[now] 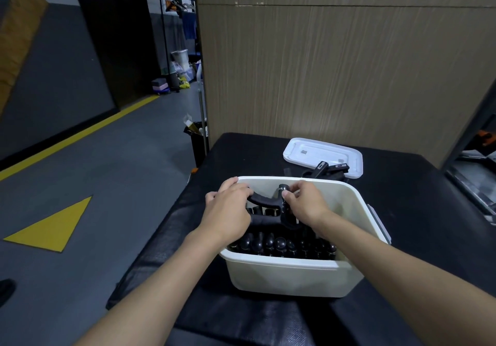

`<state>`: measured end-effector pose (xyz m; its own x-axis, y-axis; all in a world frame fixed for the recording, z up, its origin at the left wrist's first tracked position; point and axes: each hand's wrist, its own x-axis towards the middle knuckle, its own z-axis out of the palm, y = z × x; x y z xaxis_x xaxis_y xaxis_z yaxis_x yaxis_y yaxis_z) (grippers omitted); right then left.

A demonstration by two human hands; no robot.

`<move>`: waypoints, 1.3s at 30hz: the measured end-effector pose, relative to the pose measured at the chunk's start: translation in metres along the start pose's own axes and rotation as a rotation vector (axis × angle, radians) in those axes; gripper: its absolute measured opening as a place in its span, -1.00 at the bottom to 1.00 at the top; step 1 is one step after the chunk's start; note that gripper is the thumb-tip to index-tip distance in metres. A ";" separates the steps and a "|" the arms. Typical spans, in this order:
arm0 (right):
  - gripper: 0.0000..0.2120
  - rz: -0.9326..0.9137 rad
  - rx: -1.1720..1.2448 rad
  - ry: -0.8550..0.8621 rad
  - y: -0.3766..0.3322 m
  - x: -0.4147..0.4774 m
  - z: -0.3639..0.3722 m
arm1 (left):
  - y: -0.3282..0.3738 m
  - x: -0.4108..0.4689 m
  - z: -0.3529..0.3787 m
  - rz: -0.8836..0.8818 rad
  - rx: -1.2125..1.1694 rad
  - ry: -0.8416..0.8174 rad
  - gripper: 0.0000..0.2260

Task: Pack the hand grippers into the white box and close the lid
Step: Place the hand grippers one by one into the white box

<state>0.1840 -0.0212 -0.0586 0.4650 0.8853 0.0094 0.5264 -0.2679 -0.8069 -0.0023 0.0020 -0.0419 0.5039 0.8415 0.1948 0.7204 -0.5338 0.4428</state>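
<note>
From the lower frame, left hand (228,211) grips the handles of one black plastic hand gripper (264,203). Right hand (308,203) apparently pinches its head. The gripper's long axis runs left-right, inside the white rectangular box (284,278), centre.

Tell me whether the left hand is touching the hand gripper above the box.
Touching: the head view shows the left hand gripping the hand gripper by its handle.

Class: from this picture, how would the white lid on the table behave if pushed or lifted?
The white lid looks thin, plastic: probably light, fairly stiff. Lying flat, it would likely slide, not roll. The hand gripper at its near edge may shift too.
</note>
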 end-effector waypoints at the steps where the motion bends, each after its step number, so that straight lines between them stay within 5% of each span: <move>1: -0.88 -0.008 -0.050 0.029 -0.001 0.000 0.000 | 0.000 0.000 0.000 -0.006 0.008 -0.008 -0.46; 13: -0.77 0.039 0.180 -0.124 -0.007 -0.012 -0.010 | 0.002 0.000 0.000 0.004 0.000 0.022 -0.44; 16: -0.82 -0.083 0.305 -0.262 -0.010 -0.021 -0.016 | 0.004 -0.001 -0.001 -0.009 -0.046 0.056 -0.56; 19: -0.83 -0.187 0.308 -0.196 -0.014 -0.029 -0.022 | 0.006 -0.001 -0.003 -0.053 -0.125 0.081 -0.66; 28: -0.74 -0.662 -0.104 -0.012 -0.010 -0.041 -0.034 | 0.011 -0.009 -0.010 -0.081 -0.144 0.138 -0.79; 39: -0.71 -0.821 -0.777 -0.203 -0.006 -0.043 -0.039 | -0.001 -0.004 -0.001 -0.053 -0.024 -0.010 -0.92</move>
<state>0.1888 -0.0730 -0.0313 -0.3079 0.9275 0.2121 0.9477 0.3187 -0.0178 -0.0057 -0.0009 -0.0427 0.4701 0.8676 0.1622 0.7347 -0.4865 0.4729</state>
